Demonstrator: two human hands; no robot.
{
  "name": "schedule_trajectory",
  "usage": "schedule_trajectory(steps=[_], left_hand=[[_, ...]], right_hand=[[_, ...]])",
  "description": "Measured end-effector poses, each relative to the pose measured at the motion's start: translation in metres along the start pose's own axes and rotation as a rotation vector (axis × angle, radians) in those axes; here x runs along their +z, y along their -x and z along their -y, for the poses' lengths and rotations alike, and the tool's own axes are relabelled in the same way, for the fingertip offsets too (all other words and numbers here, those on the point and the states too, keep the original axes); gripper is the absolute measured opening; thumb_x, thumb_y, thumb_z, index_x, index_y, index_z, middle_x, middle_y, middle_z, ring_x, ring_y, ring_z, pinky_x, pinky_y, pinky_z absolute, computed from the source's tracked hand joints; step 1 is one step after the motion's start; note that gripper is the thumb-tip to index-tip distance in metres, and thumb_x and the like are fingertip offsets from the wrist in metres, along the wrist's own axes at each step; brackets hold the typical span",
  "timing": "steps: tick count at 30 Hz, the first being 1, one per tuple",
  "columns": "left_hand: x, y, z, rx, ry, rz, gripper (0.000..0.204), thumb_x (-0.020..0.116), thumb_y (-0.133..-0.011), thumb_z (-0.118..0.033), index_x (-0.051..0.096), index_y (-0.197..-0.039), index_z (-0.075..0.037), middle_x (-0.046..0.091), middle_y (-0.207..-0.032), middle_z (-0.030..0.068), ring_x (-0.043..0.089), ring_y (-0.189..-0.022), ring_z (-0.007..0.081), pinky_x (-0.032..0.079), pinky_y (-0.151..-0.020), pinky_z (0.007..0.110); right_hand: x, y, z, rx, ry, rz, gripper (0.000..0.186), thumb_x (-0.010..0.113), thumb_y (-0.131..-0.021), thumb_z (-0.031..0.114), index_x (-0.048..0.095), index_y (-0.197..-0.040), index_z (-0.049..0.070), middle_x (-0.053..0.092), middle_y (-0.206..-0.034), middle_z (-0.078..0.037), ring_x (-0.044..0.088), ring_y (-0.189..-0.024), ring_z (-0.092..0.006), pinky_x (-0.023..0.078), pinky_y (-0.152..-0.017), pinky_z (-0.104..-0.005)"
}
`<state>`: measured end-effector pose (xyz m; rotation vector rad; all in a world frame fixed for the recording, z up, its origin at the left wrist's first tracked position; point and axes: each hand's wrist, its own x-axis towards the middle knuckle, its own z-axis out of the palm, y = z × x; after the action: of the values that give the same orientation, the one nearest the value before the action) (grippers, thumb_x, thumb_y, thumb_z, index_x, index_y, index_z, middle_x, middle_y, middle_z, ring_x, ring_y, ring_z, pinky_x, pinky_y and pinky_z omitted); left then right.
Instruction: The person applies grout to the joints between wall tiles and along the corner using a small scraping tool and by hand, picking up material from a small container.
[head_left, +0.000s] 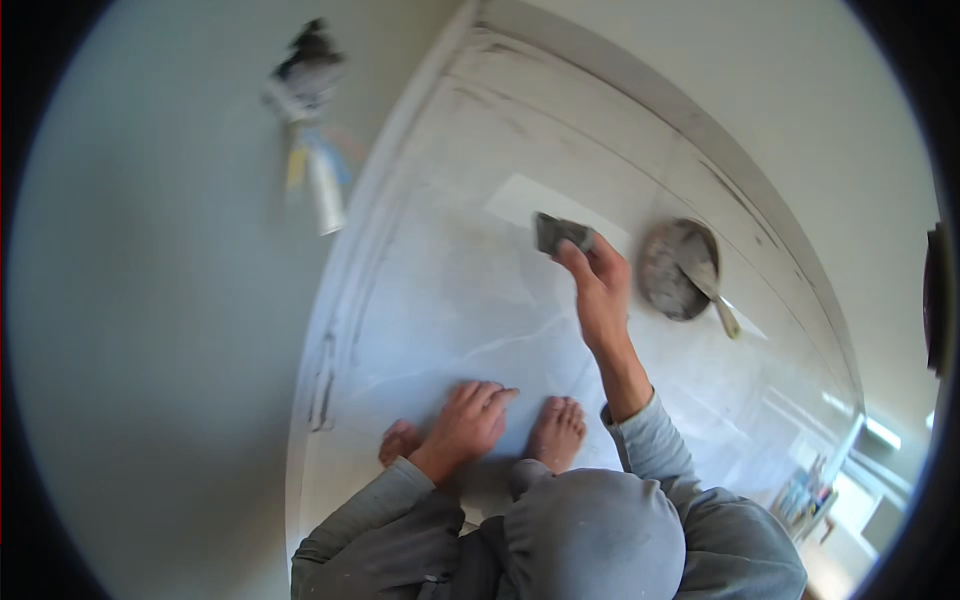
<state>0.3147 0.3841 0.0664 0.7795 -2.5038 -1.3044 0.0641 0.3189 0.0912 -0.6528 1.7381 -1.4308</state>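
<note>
My right hand (pixel 598 290), extended forward over the pale marble-patterned tiles (pixel 430 280), grips a dark, squarish flat pad (pixel 556 230) between thumb and fingers. To its right sits a round pan (pixel 668 272) of grey paste, with a putty knife (pixel 718 310) resting in it, its pale handle past the rim. My left hand (pixel 472 415) hangs low between my bare feet (pixel 556 432), fingers slightly bent and apart, holding nothing. Dark smeared lines run along the tile joints and edges.
A pale raised edge (pixel 335 300) borders the tiles on the left, beside a grey-green surface (pixel 150 330). A blurred cluster of tools and tubes (pixel 318 165) lies at the upper left. A curved-looking pale border runs along the far side. Small items (pixel 808 495) stand at the far lower right.
</note>
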Motion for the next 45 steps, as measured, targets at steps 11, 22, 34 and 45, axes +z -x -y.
schedule_trajectory(steps=[11, 22, 34, 45], left_hand=[[0.066, -0.272, -0.032, -0.07, 0.326, -0.121, 0.039, 0.069, -0.094, -0.016, 0.054, -0.124, 0.004, 0.07, -0.094, 0.0182, 0.069, -0.078, 0.0358, 0.054, -0.071, 0.045], [0.091, -0.311, -0.037, -0.137, 0.225, -0.084, 0.043, 0.069, -0.088, -0.009, 0.05, -0.123, 0.006, 0.069, -0.077, 0.0148, 0.07, -0.075, 0.035, 0.055, -0.072, 0.045], [0.091, -0.277, -0.031, -0.24, 0.362, 0.057, 0.048, 0.066, -0.091, -0.007, 0.041, -0.128, 0.01, 0.07, -0.078, 0.0122, 0.072, -0.067, 0.0236, 0.056, -0.065, 0.034], [0.085, -0.256, -0.032, -0.208, 0.335, -0.008, 0.049, 0.067, -0.091, -0.007, 0.04, -0.128, 0.01, 0.07, -0.078, 0.012, 0.071, -0.068, 0.0244, 0.055, -0.065, 0.036]], right_hand=[[-0.147, 0.074, -0.054, -0.288, 1.004, -0.42, 0.045, 0.062, -0.078, -0.012, 0.068, -0.121, 0.0, 0.061, -0.12, -0.017, 0.054, -0.115, -0.0381, 0.046, -0.1, -0.0442], [-0.163, 0.114, -0.052, -0.304, 1.052, -0.19, 0.047, 0.059, -0.075, -0.016, 0.068, -0.119, 0.001, 0.063, -0.119, -0.016, 0.055, -0.111, -0.0389, 0.046, -0.1, -0.0459], [-0.141, 0.115, -0.066, 0.549, -0.614, -0.712, 0.008, 0.061, -0.1, 0.005, 0.06, -0.107, 0.004, 0.067, -0.102, -0.005, 0.063, -0.087, -0.0146, 0.055, -0.081, -0.0304], [-0.147, 0.133, -0.063, 0.386, -0.924, -0.587, 0.013, 0.061, -0.1, 0.003, 0.059, -0.113, 0.002, 0.068, -0.108, -0.008, 0.063, -0.095, -0.0155, 0.054, -0.082, -0.0302]])
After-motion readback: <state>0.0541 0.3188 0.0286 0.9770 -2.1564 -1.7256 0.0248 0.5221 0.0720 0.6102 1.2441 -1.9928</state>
